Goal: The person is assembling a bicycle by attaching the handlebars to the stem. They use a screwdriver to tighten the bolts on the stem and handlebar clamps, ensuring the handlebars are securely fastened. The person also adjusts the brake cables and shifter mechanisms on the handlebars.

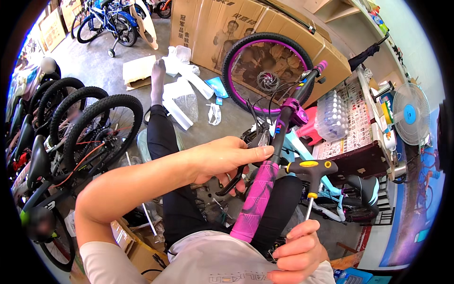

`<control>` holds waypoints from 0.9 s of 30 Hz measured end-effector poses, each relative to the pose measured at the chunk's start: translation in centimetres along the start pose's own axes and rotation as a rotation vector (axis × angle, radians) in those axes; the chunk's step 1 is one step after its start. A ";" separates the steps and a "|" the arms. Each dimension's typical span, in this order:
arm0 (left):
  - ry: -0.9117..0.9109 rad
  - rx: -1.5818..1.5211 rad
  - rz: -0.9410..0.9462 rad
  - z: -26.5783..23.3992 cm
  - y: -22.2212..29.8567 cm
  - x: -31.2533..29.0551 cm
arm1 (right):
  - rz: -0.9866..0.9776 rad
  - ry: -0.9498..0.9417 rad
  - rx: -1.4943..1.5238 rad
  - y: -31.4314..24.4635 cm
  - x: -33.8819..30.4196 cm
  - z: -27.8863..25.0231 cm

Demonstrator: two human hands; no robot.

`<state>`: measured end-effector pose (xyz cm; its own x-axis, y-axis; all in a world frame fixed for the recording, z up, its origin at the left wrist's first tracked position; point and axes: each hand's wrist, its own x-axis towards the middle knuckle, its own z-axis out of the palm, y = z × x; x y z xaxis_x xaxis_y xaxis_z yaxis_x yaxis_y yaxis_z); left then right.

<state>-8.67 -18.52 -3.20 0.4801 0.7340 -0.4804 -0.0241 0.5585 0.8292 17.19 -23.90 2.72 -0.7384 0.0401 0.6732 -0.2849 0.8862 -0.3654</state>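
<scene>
A bicycle handlebar [282,124] with a pink patterned grip [256,201] points toward my body. My left hand [226,158] is closed around the black brake lever [232,182] beside the grip, its thumb lying along the bar. Some of its fingers are hidden underneath. In my right hand [297,251], a T-handle hex key [309,203] is pinched by its metal shaft, with the black and yellow handle upward, right of the grip. The purple stem [297,113] clamps the bar farther off. Beyond it stands a front wheel [267,75] with a purple rim.
Several bicycles [90,123] stand packed at the left. A large cardboard box [203,35] is behind the wheel. White packing foam [179,111] and plastic litter the floor. At the right are wrapped bottles [333,118], a fan [410,114] and a bicycle saddle [362,189].
</scene>
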 end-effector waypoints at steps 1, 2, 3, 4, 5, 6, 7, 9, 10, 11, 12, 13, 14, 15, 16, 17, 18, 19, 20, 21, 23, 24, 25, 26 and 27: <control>-0.004 0.011 0.024 0.0 0.3 0.1 | 0.021 -0.024 0.001 -0.2 -0.2 -0.2; -0.012 0.001 0.026 -0.1 0.7 -0.1 | 0.029 -0.034 0.001 -0.4 -0.4 -0.3; 0.017 0.073 0.004 -0.2 1.4 -0.4 | 0.033 -0.041 -0.011 -0.4 -0.6 -0.4; 0.055 0.145 -0.020 -0.2 1.8 -0.8 | 0.031 -0.044 -0.017 -0.4 -0.8 -0.3; 0.076 0.135 -0.002 -0.2 1.7 -0.8 | 0.043 -0.049 -0.023 -0.5 -1.1 -0.2; 0.075 0.128 -0.004 -0.3 1.6 -0.8 | 0.047 -0.053 -0.018 -0.6 -1.5 -0.2; 0.083 0.146 0.008 -0.3 1.9 -0.9 | 0.058 -0.066 -0.026 -0.7 -1.8 -0.2; 0.085 0.159 0.022 -0.3 2.6 -1.4 | 0.075 -0.085 -0.033 -1.3 -2.7 -0.2; 0.095 0.178 0.019 -0.2 3.1 -1.9 | 0.142 -0.102 -0.065 -1.9 -3.3 -0.1; 0.106 0.198 0.016 -0.2 3.4 -2.1 | 0.209 -0.120 -0.096 -2.1 -3.6 -0.1; 0.102 0.196 0.016 -0.2 3.3 -1.9 | 0.213 -0.122 -0.097 -2.1 -3.8 0.0; 0.120 0.210 0.027 -0.2 3.2 -1.8 | 0.222 -0.123 -0.099 -2.1 -4.0 0.2; 0.139 0.225 0.037 -0.2 3.1 -1.7 | 0.229 -0.125 -0.101 -2.1 -4.2 0.3; 0.139 0.225 0.035 -0.2 3.1 -1.8 | 0.230 -0.123 -0.099 -2.1 -4.4 0.4; 0.133 0.227 0.041 -0.2 3.4 -2.0 | 0.225 -0.121 -0.106 -2.1 -4.6 0.5; 0.127 0.229 0.047 -0.1 3.5 -2.2 | 0.219 -0.118 -0.113 -2.1 -4.7 0.5; 0.129 0.231 0.043 -0.1 3.4 -2.2 | 0.219 -0.115 -0.110 -2.0 -4.6 0.5; 0.155 0.219 0.073 -0.1 3.1 -2.1 | 0.217 -0.110 -0.094 -1.9 -4.5 0.6; 0.182 0.207 0.103 -0.2 2.8 -2.0 | 0.215 -0.103 -0.078 -1.8 -4.3 0.6; 0.217 0.187 0.101 -0.7 2.4 -1.6 | 0.214 -0.098 -0.077 -1.7 -4.4 0.6; 0.333 0.177 0.122 -1.7 2.3 -1.8 | 0.145 -0.084 -0.079 -1.3 -4.6 0.8; 0.398 0.111 0.135 -2.0 2.0 -2.5 | 0.142 -0.073 -0.078 -1.0 -4.4 0.8; 0.441 0.075 0.165 -2.9 1.3 -2.8 | 0.116 -0.042 -0.021 -0.6 -4.0 0.8; 0.478 0.043 0.194 -3.5 0.9 -2.9 | 0.095 -0.009 0.032 -0.4 -3.8 0.8; 0.478 0.055 0.188 -3.9 0.6 -3.3 | 0.095 0.004 0.030 -0.4 -3.9 0.8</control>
<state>-13.66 -19.13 -2.19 0.0176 0.9215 -0.3881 -0.0190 0.3884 0.9213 19.64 -24.75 -0.27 -0.7603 0.1256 0.6373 -0.2317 0.8641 -0.4468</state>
